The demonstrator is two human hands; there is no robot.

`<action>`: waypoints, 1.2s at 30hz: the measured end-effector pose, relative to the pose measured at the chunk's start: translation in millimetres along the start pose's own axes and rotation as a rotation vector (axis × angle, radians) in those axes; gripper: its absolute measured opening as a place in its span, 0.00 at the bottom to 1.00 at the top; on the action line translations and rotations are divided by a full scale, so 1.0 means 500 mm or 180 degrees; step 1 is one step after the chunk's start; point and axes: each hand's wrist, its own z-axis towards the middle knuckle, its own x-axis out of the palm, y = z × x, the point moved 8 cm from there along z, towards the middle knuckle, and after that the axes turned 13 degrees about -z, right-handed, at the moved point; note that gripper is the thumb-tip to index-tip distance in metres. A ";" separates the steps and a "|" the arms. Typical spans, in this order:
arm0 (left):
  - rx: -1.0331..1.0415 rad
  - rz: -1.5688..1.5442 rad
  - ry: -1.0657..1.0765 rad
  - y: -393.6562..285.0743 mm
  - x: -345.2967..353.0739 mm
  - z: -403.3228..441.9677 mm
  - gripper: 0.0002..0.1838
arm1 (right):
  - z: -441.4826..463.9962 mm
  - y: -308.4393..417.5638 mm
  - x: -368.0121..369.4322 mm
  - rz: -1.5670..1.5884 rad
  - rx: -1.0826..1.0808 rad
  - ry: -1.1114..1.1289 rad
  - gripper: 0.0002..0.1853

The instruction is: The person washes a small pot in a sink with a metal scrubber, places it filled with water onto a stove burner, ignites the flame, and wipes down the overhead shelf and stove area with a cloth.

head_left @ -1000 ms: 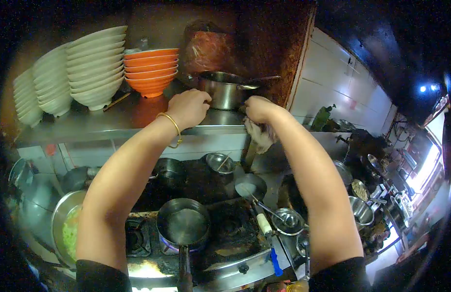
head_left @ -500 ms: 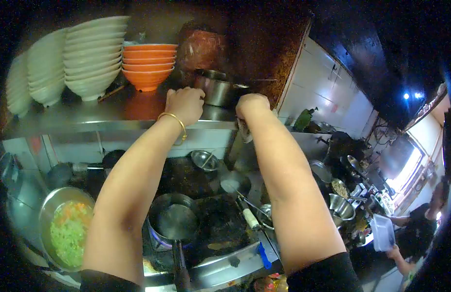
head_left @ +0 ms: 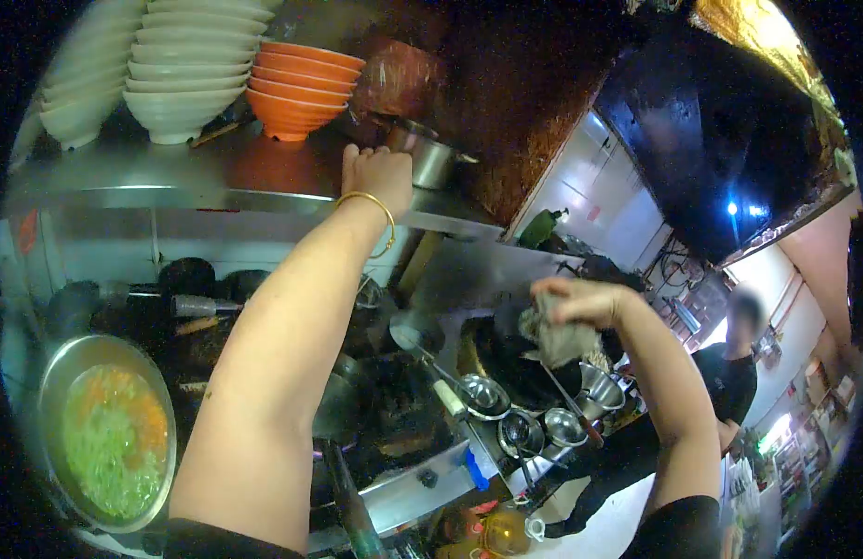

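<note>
My left hand (head_left: 377,177) is raised to the steel shelf (head_left: 198,193), its fingers curled beside a small metal pot (head_left: 429,160). Whether it grips the pot's handle or only rests against it is hidden. A gold bangle (head_left: 387,222) circles that wrist. Lower down on the right, my right hand (head_left: 590,303) is closed on a crumpled grey cloth (head_left: 564,340), which hangs above the stove area.
Stacked white bowls (head_left: 184,102) and orange bowls (head_left: 296,102) line the shelf. Below are a pan with a long handle (head_left: 349,494), a pot of green and orange vegetables (head_left: 115,443), a ladle (head_left: 408,335) and a steel bowl (head_left: 484,396). A person (head_left: 729,373) stands at right.
My right hand has come away from the shelf, down and to the right, with the cloth. My left hand stays by the metal pot. The view has turned rightward.
</note>
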 end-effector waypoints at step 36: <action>0.0212 -0.0423 -0.0496 0.130 -0.286 -0.102 0.13 | 0.277 0.257 -0.115 -0.1635 -0.0324 -0.2728 0.23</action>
